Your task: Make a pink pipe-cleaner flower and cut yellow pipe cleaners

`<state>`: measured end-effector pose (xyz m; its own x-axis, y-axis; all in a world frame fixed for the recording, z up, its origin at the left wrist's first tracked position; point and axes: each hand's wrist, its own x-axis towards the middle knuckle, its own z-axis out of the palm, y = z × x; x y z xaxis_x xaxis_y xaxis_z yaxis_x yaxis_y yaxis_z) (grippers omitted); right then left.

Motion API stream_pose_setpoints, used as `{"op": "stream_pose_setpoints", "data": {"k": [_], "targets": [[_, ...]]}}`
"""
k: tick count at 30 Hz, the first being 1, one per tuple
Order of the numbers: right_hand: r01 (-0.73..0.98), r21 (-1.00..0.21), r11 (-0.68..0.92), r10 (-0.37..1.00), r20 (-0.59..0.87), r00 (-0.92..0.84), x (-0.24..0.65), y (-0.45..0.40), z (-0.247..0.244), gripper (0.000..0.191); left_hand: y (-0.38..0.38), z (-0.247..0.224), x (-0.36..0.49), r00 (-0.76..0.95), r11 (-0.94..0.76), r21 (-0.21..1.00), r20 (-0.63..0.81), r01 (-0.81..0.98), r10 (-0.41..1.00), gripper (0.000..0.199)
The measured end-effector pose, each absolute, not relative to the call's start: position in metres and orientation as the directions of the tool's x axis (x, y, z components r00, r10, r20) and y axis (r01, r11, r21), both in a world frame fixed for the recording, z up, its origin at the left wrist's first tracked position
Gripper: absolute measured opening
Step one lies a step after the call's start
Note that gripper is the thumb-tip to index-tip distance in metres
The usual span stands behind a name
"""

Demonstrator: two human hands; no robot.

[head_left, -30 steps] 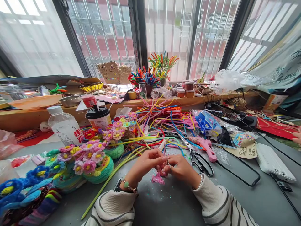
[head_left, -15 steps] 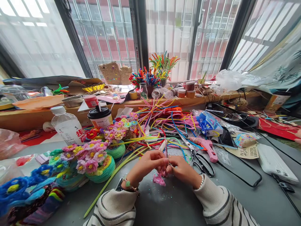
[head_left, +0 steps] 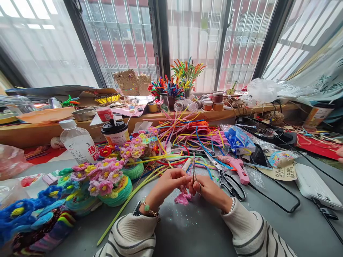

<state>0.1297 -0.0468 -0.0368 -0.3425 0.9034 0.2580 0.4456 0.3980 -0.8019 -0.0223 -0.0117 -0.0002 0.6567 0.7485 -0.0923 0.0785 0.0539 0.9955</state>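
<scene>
Both my hands meet over the grey table. My left hand (head_left: 171, 185) is closed, with fingertips pinched by a fuzzy pink pipe-cleaner piece (head_left: 183, 198) that hangs below them. My right hand (head_left: 210, 192) is closed around a thin metal tool (head_left: 194, 167), slim and pointed upward; whether it is tweezers or small scissors I cannot tell. The fingers hide the tool's lower part and where the pink piece is gripped. Right of my hands lie large black-handled scissors (head_left: 230, 184) and a pink glue gun (head_left: 238, 169).
Finished pipe-cleaner flowers (head_left: 104, 175) in green pots crowd the left, beside a water bottle (head_left: 79, 141) and a lidded cup (head_left: 115, 132). Loose pipe cleaners (head_left: 187, 132) spread behind my hands. A white power bank (head_left: 317, 185) with cables lies at right. Another person's hand (head_left: 339, 153) shows at the right edge.
The metal tool now stands upright above my right fingers, its tip more plainly visible. The pink piece has shifted slightly up beneath my left fingers.
</scene>
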Motion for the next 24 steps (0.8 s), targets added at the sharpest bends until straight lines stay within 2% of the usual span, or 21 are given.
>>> {"op": "stream_pose_setpoints", "data": {"k": [4, 7, 14, 24], "targets": [[0.435, -0.763, 0.479, 0.858, 0.3, -0.418, 0.1274, -0.0471, -0.0369, 0.07, -0.0129, 0.0015, -0.0222, 0.657, 0.064, 0.996, -0.087, 0.059, 0.749, 0.028], [0.44, -0.753, 0.489, 0.858, 0.326, -0.396, 0.1282, -0.0475, -0.0369, 0.069, -0.013, 0.0004, -0.0222, 0.66, 0.075, 0.994, -0.108, 0.078, 0.743, 0.027], [0.459, -0.774, 0.437, 0.897, 0.336, -0.286, 0.1303, -0.0463, -0.0379, 0.06, -0.0117, -0.0017, -0.0226, 0.659, 0.08, 0.994, -0.106, 0.07, 0.745, 0.028], [0.433, -0.827, 0.357, 0.934, 0.304, -0.19, 0.1318, -0.047, -0.0392, 0.06, -0.0138, 0.0009, -0.0238, 0.653, 0.037, 0.996, -0.082, 0.083, 0.753, 0.025]]}}
